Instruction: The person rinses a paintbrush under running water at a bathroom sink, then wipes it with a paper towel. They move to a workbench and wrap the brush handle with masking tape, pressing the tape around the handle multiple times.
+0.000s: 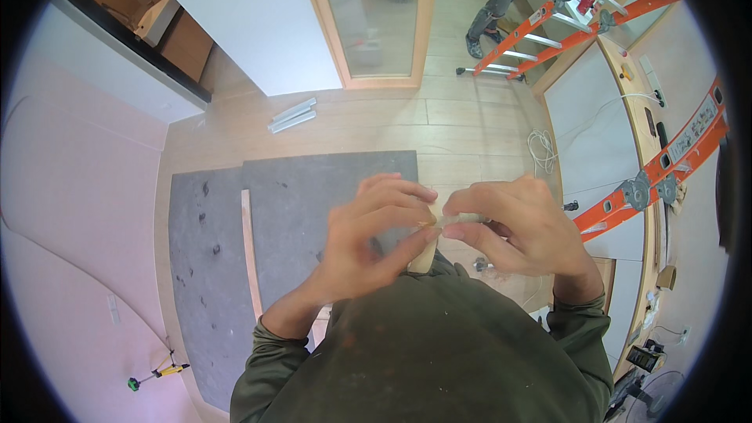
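Observation:
My two hands meet fingertip to fingertip in front of my chest. Between them is a pale cream strip (424,257), flat and narrow, its exact kind unclear. My left hand (368,239) pinches it between thumb and fingers, and its lower end shows below the thumb. With thumb and forefinger closed, my right hand (523,227) pinches at the same spot, where a small pale bit shows between the fingers. The fingers cover much of the strip. Dark green sleeves cover both forearms.
Dark grey sheets (329,176) lie on the floor, a wooden strip (249,251) on them. Beyond are metal channels (292,115) and a glazed wooden door (372,27). Orange ladders (540,19) stand right, near another person (505,0). A white cable coil (540,149) lies beside the cabinets.

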`<state>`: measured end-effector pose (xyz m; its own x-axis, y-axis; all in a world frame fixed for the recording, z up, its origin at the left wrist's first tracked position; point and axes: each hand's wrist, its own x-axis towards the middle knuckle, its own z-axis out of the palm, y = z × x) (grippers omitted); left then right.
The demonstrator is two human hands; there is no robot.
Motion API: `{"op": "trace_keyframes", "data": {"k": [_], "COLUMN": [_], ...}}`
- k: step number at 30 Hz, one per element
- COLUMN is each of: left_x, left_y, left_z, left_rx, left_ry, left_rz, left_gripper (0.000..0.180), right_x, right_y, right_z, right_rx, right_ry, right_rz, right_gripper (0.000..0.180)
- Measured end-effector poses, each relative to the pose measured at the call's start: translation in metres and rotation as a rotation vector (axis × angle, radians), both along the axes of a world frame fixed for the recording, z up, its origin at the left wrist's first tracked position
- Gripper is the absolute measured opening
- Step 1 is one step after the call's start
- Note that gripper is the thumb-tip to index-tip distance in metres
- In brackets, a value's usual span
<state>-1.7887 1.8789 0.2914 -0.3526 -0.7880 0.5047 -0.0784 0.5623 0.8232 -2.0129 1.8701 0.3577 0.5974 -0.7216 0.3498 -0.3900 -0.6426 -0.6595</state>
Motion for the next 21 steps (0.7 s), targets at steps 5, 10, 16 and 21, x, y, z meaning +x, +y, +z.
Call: {"op": "trace_keyframes", "data": {"k": [5,10,16,21], "left_x": [0.004,0.010,0.014,0.018], "left_y": [0.003,0.006,0.011,0.013], "left_z": [0.003,0.012,0.020,0.016], "left_rx": [-0.025,-0.077,-0.072,-0.108], "left_ry": [0.068,0.050,0.069,0.088], "left_rz": [-0.021,-0.002,0.014,0.041], "left_gripper": [0.015,0.013,0.016,0.012], "right_x": [-0.003,0.006,0.011,0.014], "right_y": [0.007,0.010,0.010,0.011], "right_z": [0.007,0.008,0.008,0.007], "right_rx": [0.191,0.369,0.514,0.587], "right_ry": [-0.007,-0.120,-0.176,-0.169], "right_rz": [0.047,0.110,0.195,0.210], "right_gripper": [0.016,0.014,0.015,0.020]}}
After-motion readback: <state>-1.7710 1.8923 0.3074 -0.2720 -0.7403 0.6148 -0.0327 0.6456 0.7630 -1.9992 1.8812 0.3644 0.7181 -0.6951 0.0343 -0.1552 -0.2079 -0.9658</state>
